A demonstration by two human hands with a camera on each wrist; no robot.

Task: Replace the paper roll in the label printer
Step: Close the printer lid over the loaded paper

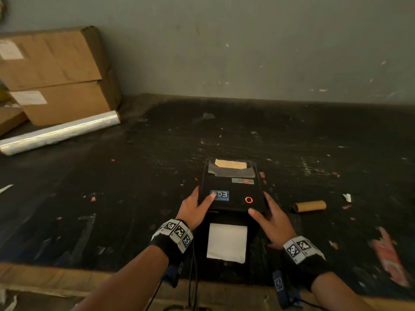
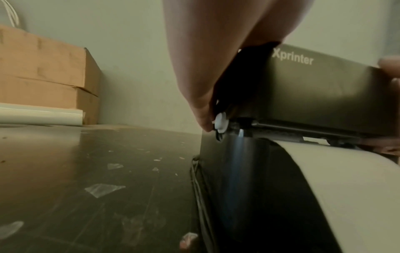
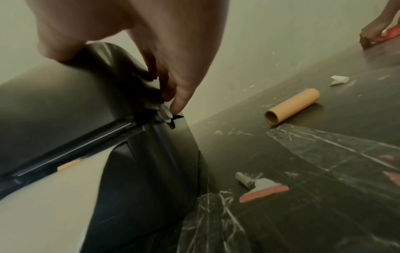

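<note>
A black label printer stands near the table's front edge, its lid (image 1: 233,189) bearing a glowing red ring button. My left hand (image 1: 197,207) grips the lid's left edge, thumb on top and fingers (image 2: 201,102) down the side by a white gear. My right hand (image 1: 269,216) grips the right edge the same way, fingers (image 3: 181,95) at the lid's corner. The lid's front (image 2: 314,89) stands slightly above the body. A white paper roll (image 1: 226,242) (image 2: 346,188) shows beneath it. An empty cardboard core (image 1: 310,206) (image 3: 292,107) lies to the right.
Stacked cardboard boxes (image 1: 56,75) and a roll of clear film (image 1: 60,131) sit at the back left by the wall. Paper scraps and a red wrapper (image 1: 390,259) litter the dark table. Another person's hand (image 3: 372,36) works at the far right.
</note>
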